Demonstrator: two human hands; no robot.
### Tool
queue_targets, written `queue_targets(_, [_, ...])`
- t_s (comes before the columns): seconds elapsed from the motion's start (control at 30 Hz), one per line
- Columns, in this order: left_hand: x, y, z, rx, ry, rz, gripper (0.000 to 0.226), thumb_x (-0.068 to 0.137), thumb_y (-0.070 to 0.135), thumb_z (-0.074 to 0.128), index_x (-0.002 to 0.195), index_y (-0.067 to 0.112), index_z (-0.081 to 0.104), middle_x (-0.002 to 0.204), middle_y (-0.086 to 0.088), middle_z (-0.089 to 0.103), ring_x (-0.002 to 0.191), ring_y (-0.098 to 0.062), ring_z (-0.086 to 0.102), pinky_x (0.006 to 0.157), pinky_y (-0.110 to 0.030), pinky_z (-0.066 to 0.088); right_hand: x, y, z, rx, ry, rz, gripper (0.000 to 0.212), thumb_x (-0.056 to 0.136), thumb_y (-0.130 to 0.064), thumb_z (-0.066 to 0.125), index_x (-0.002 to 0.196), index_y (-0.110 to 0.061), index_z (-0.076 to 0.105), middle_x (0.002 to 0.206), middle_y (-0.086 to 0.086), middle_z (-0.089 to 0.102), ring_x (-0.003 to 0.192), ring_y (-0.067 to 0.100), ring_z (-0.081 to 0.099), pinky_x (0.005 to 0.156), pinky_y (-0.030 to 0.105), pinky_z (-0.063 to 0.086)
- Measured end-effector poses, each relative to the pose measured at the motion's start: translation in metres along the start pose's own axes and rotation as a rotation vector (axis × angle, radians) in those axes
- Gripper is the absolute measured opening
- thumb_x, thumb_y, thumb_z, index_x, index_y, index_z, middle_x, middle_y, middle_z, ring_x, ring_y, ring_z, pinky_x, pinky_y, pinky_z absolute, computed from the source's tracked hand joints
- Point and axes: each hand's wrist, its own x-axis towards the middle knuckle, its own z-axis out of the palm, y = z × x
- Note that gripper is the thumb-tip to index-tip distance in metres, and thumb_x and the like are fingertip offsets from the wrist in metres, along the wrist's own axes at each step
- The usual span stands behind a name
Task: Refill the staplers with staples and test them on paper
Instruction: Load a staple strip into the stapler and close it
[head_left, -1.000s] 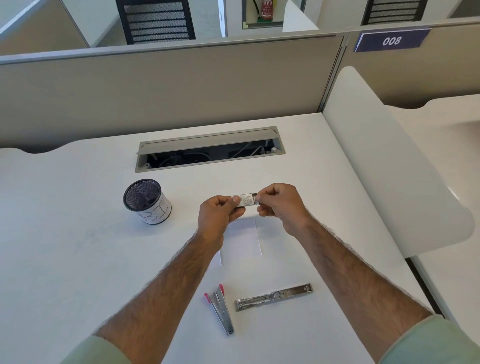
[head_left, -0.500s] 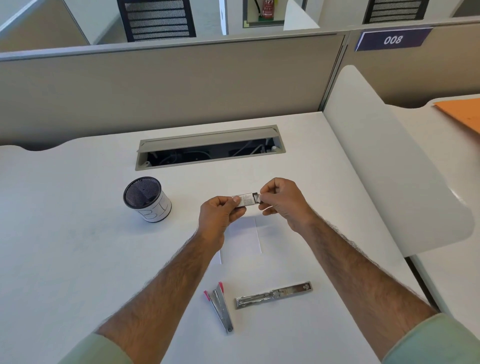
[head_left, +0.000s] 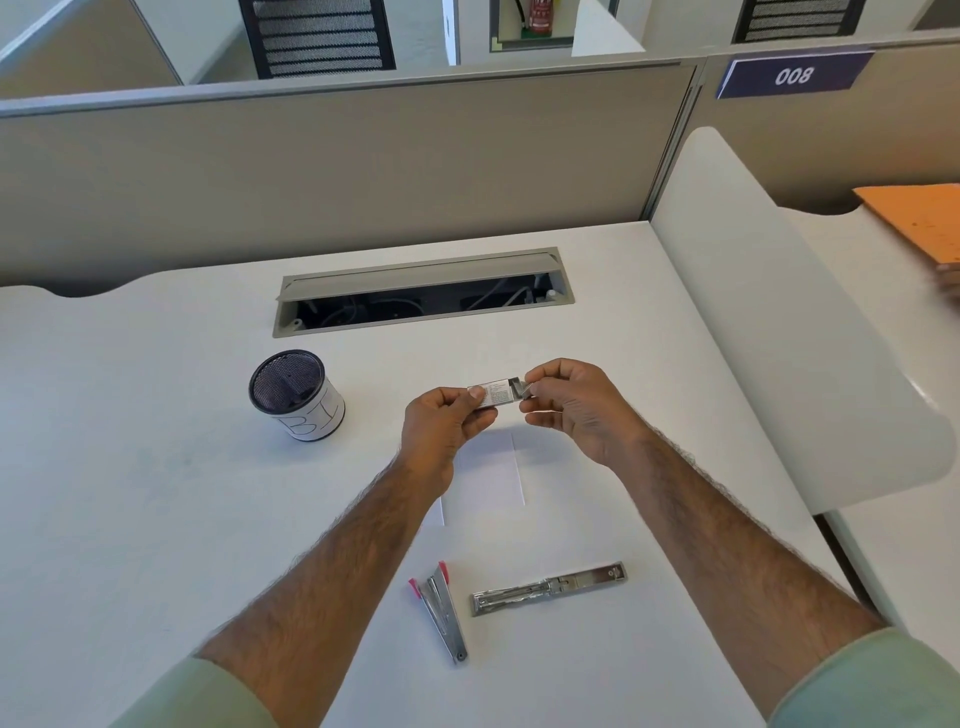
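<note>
A mesh cup (head_left: 296, 395) stands on the left of the tabletop (head_left: 156, 493). The left hand (head_left: 444, 423) pinches one end of a small staple box (head_left: 493, 392), held above the paper (head_left: 491, 475). The right hand (head_left: 571, 410) has its fingers clamped on the box's open end. A hard tug could scatter or snap the staple strips. Both forearms reach forward with the wrists turned inward. Nearer the person lie a pink-tipped stapler (head_left: 441, 610) and an opened stapler (head_left: 548, 590).

Orange folder (head_left: 919, 223) cut by the right edge, blurred shape (head_left: 948, 285) below it; staple box (head_left: 496, 395) print illegible.
</note>
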Motion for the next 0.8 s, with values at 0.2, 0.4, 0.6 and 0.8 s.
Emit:
queue_targets(0.2, [0.001, 0.0, 0.0, -0.011, -0.014, 0.006, 0.016, 0.095, 0.006, 0.071, 0.102, -0.008, 0.067, 0.096, -0.016, 0.08, 0.086, -0.027, 0.079, 0.075, -0.027, 0.064, -0.001, -0.004, -0.002, -0.112, -0.024, -0.043, 0.012, 0.086, 0.003, 0.064, 0.087, -0.009, 0.07, 0.082, 0.01, 0.076, 0.069, 0.021, 0.071, 0.063, 0.031, 0.059])
queue_targets(0.4, [0.002, 0.001, 0.0, -0.009, -0.004, 0.008, 0.02, 0.095, 0.007, 0.071, 0.105, -0.01, 0.067, 0.095, -0.015, 0.08, 0.085, -0.026, 0.079, 0.075, -0.027, 0.064, -0.002, -0.008, 0.001, -0.192, -0.024, -0.106, 0.012, 0.085, 0.004, 0.066, 0.083, -0.007, 0.069, 0.079, 0.01, 0.075, 0.068, 0.021, 0.071, 0.069, 0.033, 0.059])
queue_targets(0.6, [0.001, 0.005, 0.003, -0.03, -0.013, 0.005, 0.017, 0.096, 0.006, 0.07, 0.105, -0.008, 0.066, 0.092, -0.012, 0.081, 0.085, -0.025, 0.079, 0.076, -0.027, 0.064, -0.006, -0.008, -0.005, 0.078, 0.026, -0.057, 0.011, 0.088, 0.002, 0.063, 0.089, -0.007, 0.067, 0.077, 0.011, 0.073, 0.069, 0.022, 0.07, 0.062, 0.032, 0.059])
queue_targets(0.8, [0.002, 0.006, 0.003, -0.036, -0.025, 0.009, 0.018, 0.096, 0.006, 0.07, 0.105, -0.009, 0.066, 0.093, -0.013, 0.081, 0.085, -0.025, 0.079, 0.075, -0.027, 0.064, -0.003, 0.001, -0.016, 0.537, 0.21, 0.161, 0.018, 0.09, -0.018, 0.062, 0.074, -0.011, 0.061, 0.068, 0.006, 0.061, 0.057, 0.017, 0.062, 0.05, 0.024, 0.05])
